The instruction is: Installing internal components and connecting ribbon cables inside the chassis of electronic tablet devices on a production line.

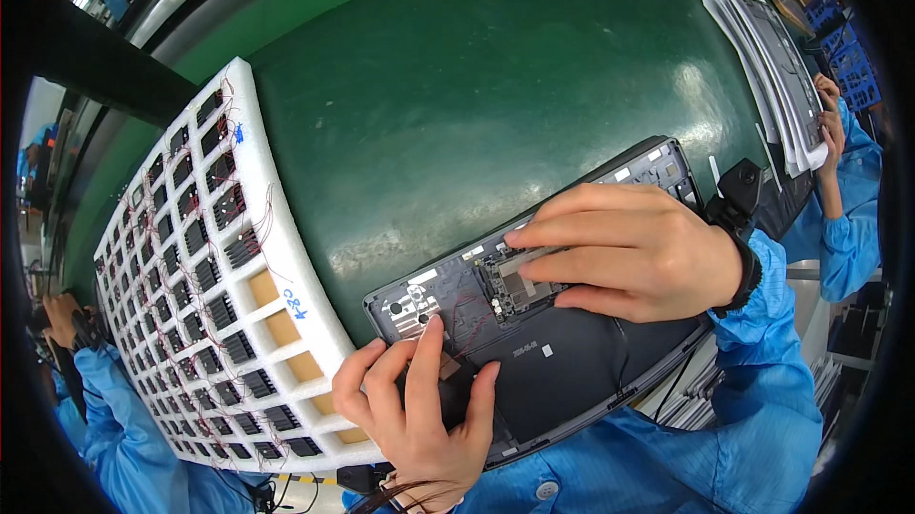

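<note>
A dark grey open laptop base [572,371] lies tilted at the near edge of the green mat, its inner parts and thin red wires showing. My left hand [419,409] rests on its lower left part, index finger pressing near a silver metal piece [415,309]; a small black part sits under the fingers. My right hand [629,252] lies flat over the middle, fingertips pressing on a board section [510,290]. A black band with a small device [739,195] is on my right wrist.
A white foam grid tray [276,257] with several small black fan parts [214,276] and red wires sits to the left. A stack of white sheets with flat panels [772,66] lies at the far right. Other people in blue sleeves work at left [114,419] and right [843,218].
</note>
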Motion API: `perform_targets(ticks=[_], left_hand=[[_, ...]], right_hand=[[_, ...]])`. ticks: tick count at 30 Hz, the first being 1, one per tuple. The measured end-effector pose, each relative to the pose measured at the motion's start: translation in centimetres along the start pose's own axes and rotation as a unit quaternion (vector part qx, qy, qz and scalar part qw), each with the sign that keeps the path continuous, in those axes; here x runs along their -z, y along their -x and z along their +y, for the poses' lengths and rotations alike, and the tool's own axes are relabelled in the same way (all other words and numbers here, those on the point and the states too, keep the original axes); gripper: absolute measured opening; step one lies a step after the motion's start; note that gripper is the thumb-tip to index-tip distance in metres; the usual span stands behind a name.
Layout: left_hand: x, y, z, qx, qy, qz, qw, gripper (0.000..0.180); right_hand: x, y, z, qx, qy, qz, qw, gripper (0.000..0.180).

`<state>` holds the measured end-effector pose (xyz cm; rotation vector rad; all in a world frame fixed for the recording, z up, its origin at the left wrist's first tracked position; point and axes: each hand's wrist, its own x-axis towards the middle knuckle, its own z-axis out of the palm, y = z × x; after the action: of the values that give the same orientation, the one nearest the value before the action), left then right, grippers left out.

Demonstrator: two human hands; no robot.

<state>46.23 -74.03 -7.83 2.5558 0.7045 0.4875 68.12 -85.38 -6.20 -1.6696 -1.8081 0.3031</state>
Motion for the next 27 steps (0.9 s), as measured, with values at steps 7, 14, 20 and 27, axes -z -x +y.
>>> perform_targets(ticks=[7,14,20,27], left_hand=[[0.4,0.0,0.1,0.0,-0.003,-0.013,1.0,0.054],[0.5,-0.3,0.6,-0.023,-0.01,-0.043,0.999,0.058],[0.8,-0.2,1.0,-0.005,-0.009,-0.05,0.999,0.062],[0.7,-0.3,1.6,-0.005,-0.005,-0.035,0.999,0.058]], right_hand=[[-0.2,0.0,-0.1,0.016,0.036,0.012,0.999,0.038],[-1.6,0.1,-0.6,0.064,0.168,0.083,0.98,0.03],[-1.3,0.1,-0.9,0.091,0.202,0.069,0.973,0.039],[-1.6,0.2,-0.3,0.113,0.164,0.084,0.976,0.038]])
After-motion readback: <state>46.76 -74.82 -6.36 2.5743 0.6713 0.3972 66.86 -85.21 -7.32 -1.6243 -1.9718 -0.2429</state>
